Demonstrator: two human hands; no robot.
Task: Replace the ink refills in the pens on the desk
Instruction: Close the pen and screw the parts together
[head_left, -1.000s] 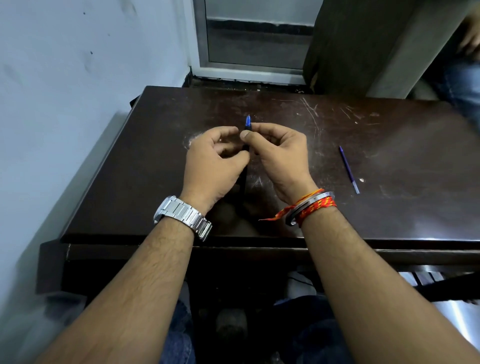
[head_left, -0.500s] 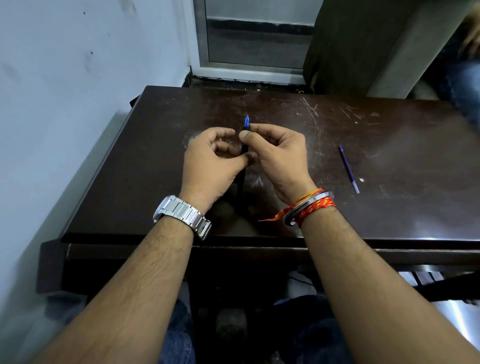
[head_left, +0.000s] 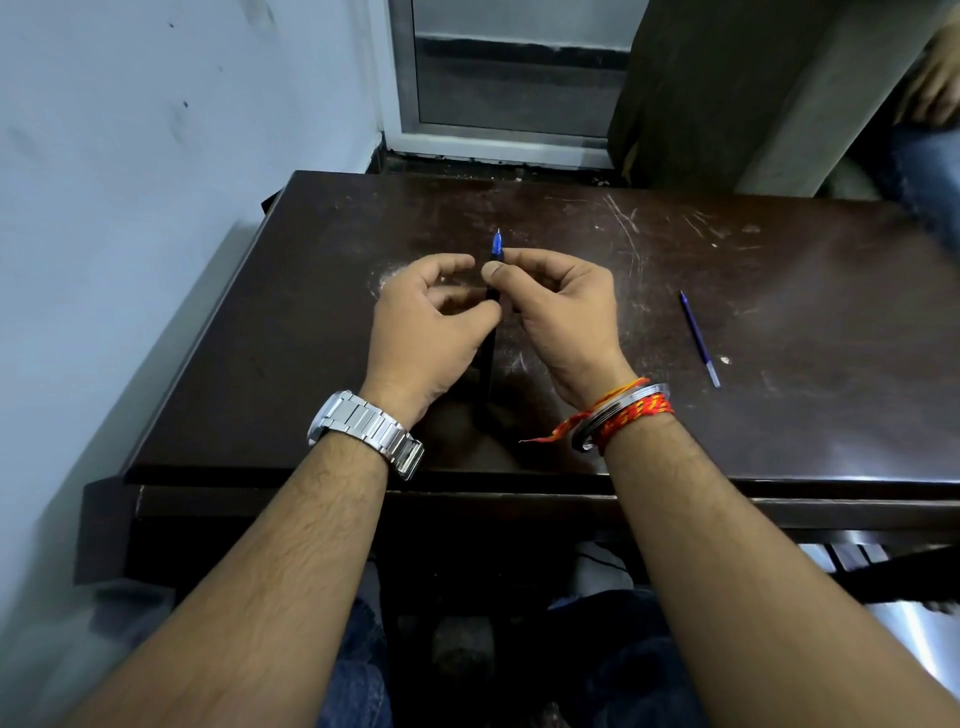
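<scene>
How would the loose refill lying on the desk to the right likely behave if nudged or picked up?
The refill is a thin, round tube, so it probably rolls when nudged. It looks light and slightly bendy. Lying flat on the glossy desk, it may be fiddly to pinch.

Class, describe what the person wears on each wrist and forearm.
Both forearms are bare, with no sleeves. The left wrist carries a silver metal link watch. The right wrist carries a silver metal bangle beside red-and-orange woven threads, with a loose orange end trailing.
</scene>
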